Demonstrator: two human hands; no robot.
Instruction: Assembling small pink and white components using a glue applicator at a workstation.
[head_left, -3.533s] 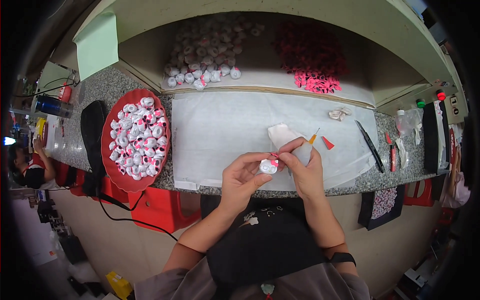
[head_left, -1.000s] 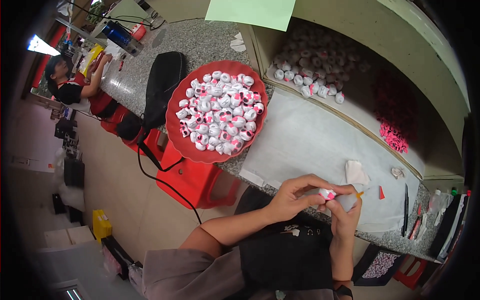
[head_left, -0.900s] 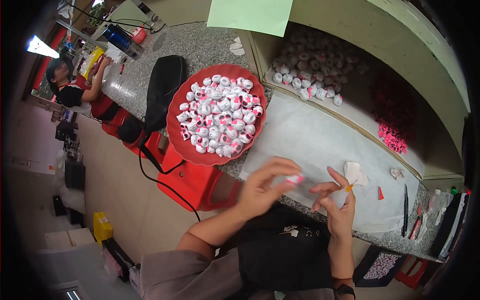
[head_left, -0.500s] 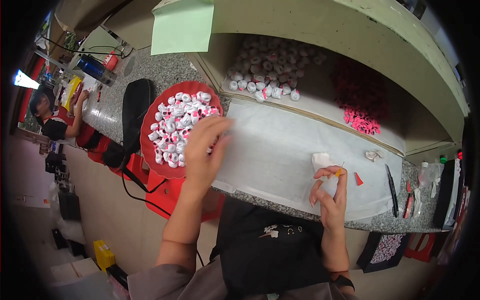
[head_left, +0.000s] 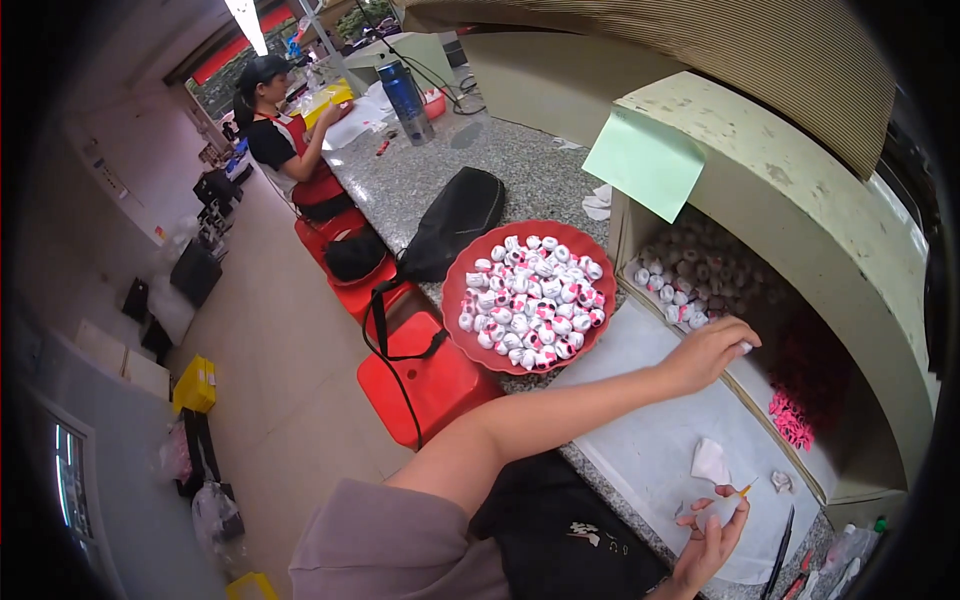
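Observation:
At the front of the shelf compartment, my left hand [head_left: 712,354] reaches across with fingers pinched on a small white piece [head_left: 746,346], mostly hidden by the fingertips. Small round white pieces [head_left: 668,288] with pink parts are heaped in that compartment, left of the hand. Lower right, over the white sheet [head_left: 630,385], my right hand [head_left: 712,540] curls round a small translucent squeeze bottle [head_left: 718,508] with a yellow needle tip [head_left: 745,491]. A red scalloped bowl [head_left: 462,345] full of white-and-pink pieces stands left of my left arm.
Pink pieces [head_left: 790,420] lie in the shelf's right part. A crumpled white cloth [head_left: 710,460] and black tweezers [head_left: 779,552] rest near my right hand. Red stools [head_left: 420,375] and a black bag [head_left: 455,225] are at left. Another person [head_left: 280,140] sits farther along the counter.
The view has turned left. My left hand has moved from beside the red bowl to the shelf front and now pinches a white piece. My right hand keeps the bottle.

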